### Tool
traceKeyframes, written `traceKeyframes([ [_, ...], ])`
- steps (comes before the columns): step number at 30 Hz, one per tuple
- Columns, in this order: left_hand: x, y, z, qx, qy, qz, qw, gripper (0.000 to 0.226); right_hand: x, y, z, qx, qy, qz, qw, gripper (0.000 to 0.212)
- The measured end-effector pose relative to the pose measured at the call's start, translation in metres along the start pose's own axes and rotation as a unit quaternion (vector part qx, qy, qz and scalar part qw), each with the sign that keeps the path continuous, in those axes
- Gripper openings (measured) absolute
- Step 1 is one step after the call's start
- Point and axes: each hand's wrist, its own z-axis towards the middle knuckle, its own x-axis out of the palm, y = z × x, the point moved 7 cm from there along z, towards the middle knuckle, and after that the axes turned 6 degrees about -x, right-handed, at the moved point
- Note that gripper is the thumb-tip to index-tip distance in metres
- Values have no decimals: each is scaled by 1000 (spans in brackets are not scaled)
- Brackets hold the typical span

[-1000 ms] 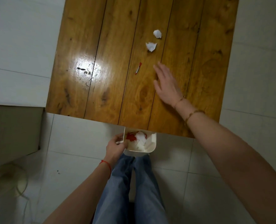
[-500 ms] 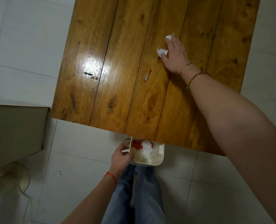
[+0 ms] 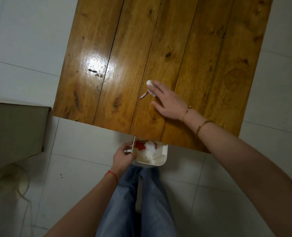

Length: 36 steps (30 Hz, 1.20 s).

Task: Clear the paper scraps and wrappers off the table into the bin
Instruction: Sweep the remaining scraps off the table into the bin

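My right hand (image 3: 167, 103) lies flat on the wooden table (image 3: 107, 48), fingers spread, pressing against two white paper scraps: one (image 3: 149, 82) at my fingertips, another (image 3: 152, 94) partly under my fingers. A small red-and-white wrapper strip (image 3: 144, 96) lies just left of them. My left hand (image 3: 124, 155) grips the left rim of a white bin (image 3: 160, 160) held just below the table's near edge. Inside the bin are white paper and red wrapper pieces (image 3: 146, 147).
A beige box or cabinet (image 3: 15, 130) stands on the tiled floor to the left. My legs in blue jeans (image 3: 138, 202) are below the bin. A glare patch and small dark marks (image 3: 94, 71) sit on the table's left planks.
My right hand reached out to the two white scraps, then dragged them back toward the near edge, up against the red-and-white strip. The left hand kept holding the bin.
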Motion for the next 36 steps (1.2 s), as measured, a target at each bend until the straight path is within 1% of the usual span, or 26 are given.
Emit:
traceKeyframes([
  [3,-3,1,-1,1,-4,8,1000,44,11,12,-12,-25,-6,2,1000,59],
  [6,-6,1,-2,11,-6,15,1000,44,6,8,-8,13,-42,10,999,59],
  [7,-7,1,-2,12,-7,18,1000,44,5,9,-5,6,-45,4,999,59],
  [9,-7,2,-3,9,-6,21,1000,46,9,15,0,-24,-26,-18,999,58],
  [12,-7,1,-5,11,-3,23,1000,46,28,29,-9,-62,25,-53,996,57],
  [18,-7,0,-8,16,-9,30,999,45,76,60,-66,-84,66,-53,993,61],
  [22,-7,2,-13,17,-11,26,999,46,107,86,-107,-111,98,-31,988,57],
  [25,-5,8,-19,17,-7,34,999,49,122,105,-135,-128,117,9,985,55],
  [27,-5,13,-22,14,-10,34,999,49,123,113,-148,-118,97,35,988,55],
  [29,-7,19,-24,6,-21,31,999,46,113,114,-145,-93,52,45,993,53],
  [32,-10,26,-23,-6,-23,22,999,47,84,105,-114,-61,4,15,998,54],
  [34,-11,28,-22,-13,-23,9,1000,45,65,94,-83,-39,-9,-8,999,54],
  [36,-13,28,-21,-13,-23,-2,1000,44,53,87,-55,-34,-7,-28,999,55],
])
